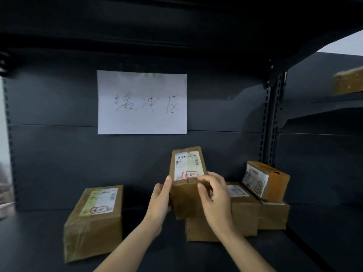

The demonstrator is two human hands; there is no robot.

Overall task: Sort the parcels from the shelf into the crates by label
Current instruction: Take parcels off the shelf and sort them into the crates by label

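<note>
The left hand (160,201) and the right hand (215,197) have their fingers (205,178) clamped on one raised parcel (186,199), seemingly to read its label (186,163) before choosing the matching crate.

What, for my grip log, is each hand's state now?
Left hand: holding the parcel.
Right hand: holding the same parcel.

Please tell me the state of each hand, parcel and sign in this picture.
held parcel, held up in both hands, label facing the camera.
left hand, grips the held parcel's left side.
right hand, grips its right side.
left parcel, lying on the shelf, label up.
small parcel, resting tilted on the right parcels.
paper sign, flat on the back panel.
</note>
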